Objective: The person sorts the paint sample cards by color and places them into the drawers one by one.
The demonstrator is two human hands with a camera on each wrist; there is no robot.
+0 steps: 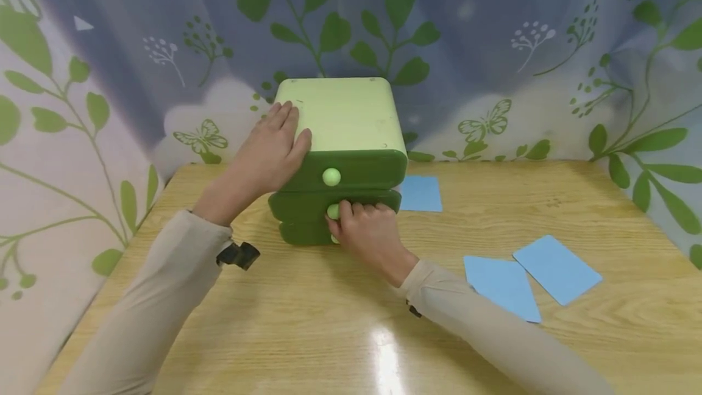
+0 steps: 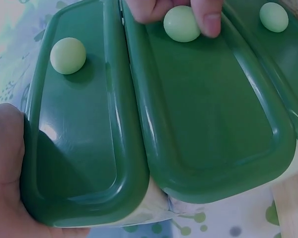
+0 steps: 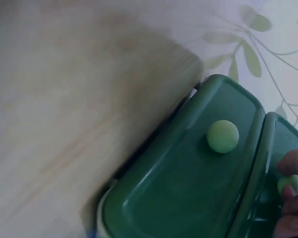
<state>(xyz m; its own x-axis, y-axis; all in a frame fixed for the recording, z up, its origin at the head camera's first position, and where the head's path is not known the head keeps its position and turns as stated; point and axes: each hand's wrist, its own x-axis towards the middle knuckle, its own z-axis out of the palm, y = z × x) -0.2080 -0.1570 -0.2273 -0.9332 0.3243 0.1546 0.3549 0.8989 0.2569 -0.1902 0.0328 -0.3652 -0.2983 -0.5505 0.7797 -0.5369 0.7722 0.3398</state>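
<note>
A small three-drawer cabinet (image 1: 345, 114) with a pale green top and dark green drawer fronts stands on the table. My left hand (image 1: 269, 148) rests on its top left edge, fingers extended over the top. With thumb and finger, my right hand (image 1: 367, 230) pinches the round pale green knob (image 2: 181, 24) of the middle drawer (image 2: 213, 109). That drawer juts slightly forward of the top drawer (image 2: 74, 129). The bottom drawer (image 1: 307, 233) sits below it, its knob partly hidden by the right hand in the head view. Drawer contents are out of sight.
Two blue cards (image 1: 558, 270) lie on the wooden table (image 1: 307, 334) to the right, close to the right forearm. Another blue card (image 1: 421, 194) lies beside the cabinet, partly hidden behind it. A leaf-patterned curtain (image 1: 466, 47) hangs behind the table.
</note>
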